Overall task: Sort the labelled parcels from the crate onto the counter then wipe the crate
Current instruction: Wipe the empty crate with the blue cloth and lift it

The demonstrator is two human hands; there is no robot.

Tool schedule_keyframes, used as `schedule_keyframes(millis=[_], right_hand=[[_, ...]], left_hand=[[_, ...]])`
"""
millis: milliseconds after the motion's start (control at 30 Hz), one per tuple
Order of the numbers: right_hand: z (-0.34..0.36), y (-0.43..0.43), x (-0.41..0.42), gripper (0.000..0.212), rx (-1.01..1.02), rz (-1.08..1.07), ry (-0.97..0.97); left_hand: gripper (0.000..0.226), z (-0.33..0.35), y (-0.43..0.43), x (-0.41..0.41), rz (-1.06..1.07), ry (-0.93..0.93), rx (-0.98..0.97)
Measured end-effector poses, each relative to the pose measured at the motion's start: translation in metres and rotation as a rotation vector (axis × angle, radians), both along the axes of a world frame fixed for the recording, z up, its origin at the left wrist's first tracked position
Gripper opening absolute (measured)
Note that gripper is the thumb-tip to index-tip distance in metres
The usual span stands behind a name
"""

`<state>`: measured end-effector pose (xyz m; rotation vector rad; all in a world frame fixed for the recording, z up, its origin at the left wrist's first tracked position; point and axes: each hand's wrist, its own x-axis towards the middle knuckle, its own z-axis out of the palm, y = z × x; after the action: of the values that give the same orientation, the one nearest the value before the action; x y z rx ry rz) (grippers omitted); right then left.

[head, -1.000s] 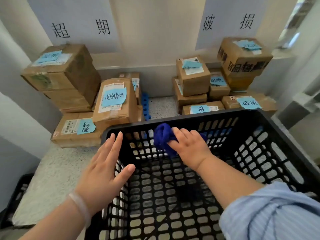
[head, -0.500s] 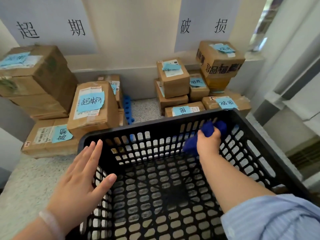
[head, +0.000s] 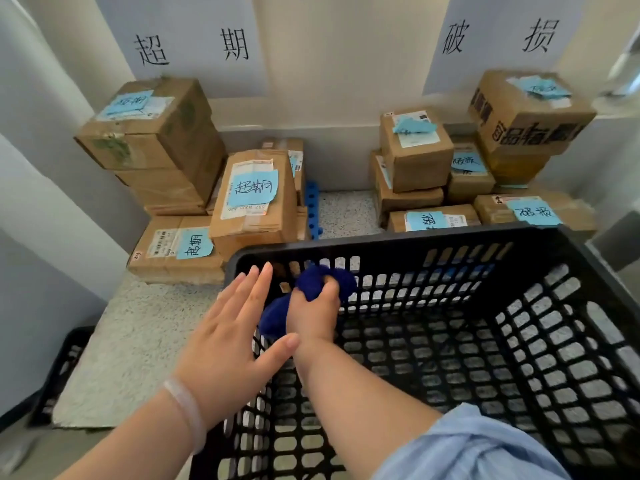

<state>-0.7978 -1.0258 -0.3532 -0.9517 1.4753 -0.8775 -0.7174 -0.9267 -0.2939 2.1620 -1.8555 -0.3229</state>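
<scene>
Clenched in the right hand [head: 313, 315]: a wadded dark-blue cloth [head: 322, 278], fingers curled tight round it, pressed to the inside of the black lattice crate [head: 415, 244] at its far wall, by the left corner. Just beside, spread flat and straight-fingered, holding nothing: the left hand [head: 228, 344], over the crate's left rim, perhaps resting on it, hard to tell from this angle.

Soft and light, that cloth; likely to snag in the lattice holes, so best kept balled in the palm. Stiff and light, the crate; apt to slide on the speckled counter [head: 138, 327], so worth bracing at the rim.

Inside, no parcels. Beyond, on the counter: labelled cardboard parcels, a left pile [head: 252, 192] and a right pile [head: 415, 150], well apart.
</scene>
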Motion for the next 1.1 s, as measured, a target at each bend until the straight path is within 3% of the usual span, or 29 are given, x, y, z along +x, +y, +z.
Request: schedule_keyframes(millis=[133,267,467,600,767,1100], right_hand=[[-0.013,0.006,-0.006,0.034,-0.071,0.243,0.144],[-0.022,0.001,-0.015,0.042,-0.208,0.572,0.339],[-0.015,-0.016,-0.023,0.033,-0.69,1.085,0.71],[-0.022,-0.026,-0.037,0.033,-0.943,1.037,0.982],[-0.04,-0.049,-0.093,0.036,-0.926,0.92,0.851],[-0.038,-0.079,-0.212,0.028,-0.494,0.395,0.881]], left_hand=[[0.09,-0.001,-0.001,-0.002,0.002,0.008,-0.01],[0.086,0.0,-0.002,-0.005,0.017,-0.013,-0.028],[0.085,0.003,-0.003,-0.008,0.032,-0.052,-0.013],[0.083,0.006,-0.004,-0.01,0.034,-0.07,0.009],[0.083,0.006,-0.004,-0.009,0.036,-0.048,0.021],[0.083,0.008,-0.004,-0.011,0.057,-0.013,0.032]])
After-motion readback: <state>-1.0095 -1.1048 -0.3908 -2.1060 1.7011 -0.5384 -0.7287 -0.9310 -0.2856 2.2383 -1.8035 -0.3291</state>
